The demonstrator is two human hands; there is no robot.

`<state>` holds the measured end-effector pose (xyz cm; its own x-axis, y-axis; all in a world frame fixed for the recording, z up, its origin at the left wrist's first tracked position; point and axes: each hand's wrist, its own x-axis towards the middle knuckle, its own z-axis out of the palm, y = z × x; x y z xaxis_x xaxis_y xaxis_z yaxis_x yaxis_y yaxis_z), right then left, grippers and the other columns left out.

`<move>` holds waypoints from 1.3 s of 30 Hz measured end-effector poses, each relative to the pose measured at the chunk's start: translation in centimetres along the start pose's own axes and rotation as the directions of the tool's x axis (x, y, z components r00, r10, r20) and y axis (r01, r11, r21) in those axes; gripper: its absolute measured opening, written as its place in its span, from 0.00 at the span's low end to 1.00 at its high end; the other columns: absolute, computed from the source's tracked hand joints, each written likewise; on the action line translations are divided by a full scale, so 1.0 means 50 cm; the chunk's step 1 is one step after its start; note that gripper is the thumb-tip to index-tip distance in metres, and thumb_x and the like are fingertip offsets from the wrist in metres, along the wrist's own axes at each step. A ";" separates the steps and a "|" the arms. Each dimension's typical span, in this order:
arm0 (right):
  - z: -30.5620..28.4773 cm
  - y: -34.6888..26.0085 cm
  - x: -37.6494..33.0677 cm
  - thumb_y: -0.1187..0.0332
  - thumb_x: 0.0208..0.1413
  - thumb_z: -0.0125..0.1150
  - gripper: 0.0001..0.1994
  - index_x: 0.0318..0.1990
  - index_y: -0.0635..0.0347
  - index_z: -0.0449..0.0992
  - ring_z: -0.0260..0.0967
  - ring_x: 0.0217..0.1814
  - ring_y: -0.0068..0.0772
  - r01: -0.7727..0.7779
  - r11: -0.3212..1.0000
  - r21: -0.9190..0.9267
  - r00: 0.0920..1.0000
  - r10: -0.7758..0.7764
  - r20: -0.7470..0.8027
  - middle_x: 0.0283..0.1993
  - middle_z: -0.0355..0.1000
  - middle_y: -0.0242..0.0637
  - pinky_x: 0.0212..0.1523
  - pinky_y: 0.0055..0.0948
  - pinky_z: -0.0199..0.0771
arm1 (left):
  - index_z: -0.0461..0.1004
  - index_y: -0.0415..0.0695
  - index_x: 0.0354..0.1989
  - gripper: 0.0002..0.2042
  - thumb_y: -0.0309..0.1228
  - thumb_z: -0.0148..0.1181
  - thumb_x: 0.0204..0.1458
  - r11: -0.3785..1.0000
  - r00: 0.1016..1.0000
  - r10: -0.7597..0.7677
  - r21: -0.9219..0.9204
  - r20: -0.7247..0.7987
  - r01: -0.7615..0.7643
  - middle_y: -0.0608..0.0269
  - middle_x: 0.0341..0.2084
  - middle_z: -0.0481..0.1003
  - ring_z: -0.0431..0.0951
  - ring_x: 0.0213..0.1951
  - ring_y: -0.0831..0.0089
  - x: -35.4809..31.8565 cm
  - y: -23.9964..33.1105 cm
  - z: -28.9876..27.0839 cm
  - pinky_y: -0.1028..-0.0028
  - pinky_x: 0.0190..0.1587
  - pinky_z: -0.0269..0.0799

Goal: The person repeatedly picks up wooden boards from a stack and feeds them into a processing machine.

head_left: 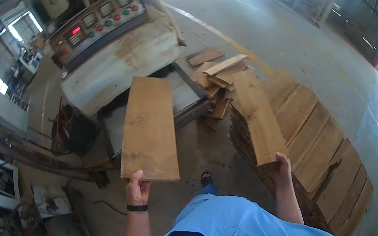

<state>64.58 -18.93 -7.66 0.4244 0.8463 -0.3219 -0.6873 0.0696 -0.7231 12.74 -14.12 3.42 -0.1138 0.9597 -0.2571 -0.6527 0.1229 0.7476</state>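
Note:
My left hand grips the near end of a wide wooden board, thumb on top and fingers underneath. The board's far end lies over the metal infeed table of a large machine. On the other side, my right hand is closed on the near end of a narrower plank. This plank extends forward along the left part of a tall stack of boards. Whether it rests fully on the stack I cannot tell.
Loose board pieces lie heaped on the floor between machine and stack. The machine carries a control panel with gauges and coloured buttons. A dark bin stands at its left. Further left sits a greenish motor-like unit.

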 end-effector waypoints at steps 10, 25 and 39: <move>0.174 0.240 0.078 0.69 0.53 0.69 0.23 0.57 0.60 0.76 0.79 0.54 0.39 -0.305 0.940 -0.150 0.912 0.334 0.240 0.51 0.80 0.35 0.56 0.42 0.79 | 0.73 0.35 0.59 0.22 0.19 0.60 0.54 0.627 0.896 0.386 0.775 -0.219 -0.081 0.55 0.55 0.78 0.80 0.55 0.64 -0.057 0.003 -0.256 0.68 0.54 0.75; 0.380 0.554 0.211 0.71 0.58 0.68 0.21 0.59 0.59 0.74 0.75 0.62 0.43 -0.623 0.782 0.008 0.777 0.617 0.124 0.58 0.77 0.37 0.67 0.45 0.73 | 0.52 0.62 0.79 0.38 0.30 0.58 0.60 -0.579 0.995 0.071 0.815 0.075 -0.020 0.53 0.76 0.51 0.54 0.74 0.44 0.258 -0.118 -0.299 0.38 0.72 0.51; 0.483 0.480 0.197 0.66 0.44 0.80 0.45 0.73 0.52 0.65 0.46 0.83 0.53 0.663 -0.313 -0.681 0.747 0.204 0.633 0.78 0.56 0.44 0.78 0.47 0.56 | 0.53 0.54 0.78 0.35 0.32 0.56 0.62 -0.589 0.938 -0.244 0.731 0.247 -0.345 0.47 0.79 0.41 0.42 0.77 0.36 0.374 -0.066 -0.293 0.24 0.69 0.46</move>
<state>38.04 3.83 -13.40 -0.1966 0.9805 -0.0007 0.8972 0.1796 -0.4033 1.78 -0.28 -12.84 0.2373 0.9325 -0.2724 0.9710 -0.2190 0.0964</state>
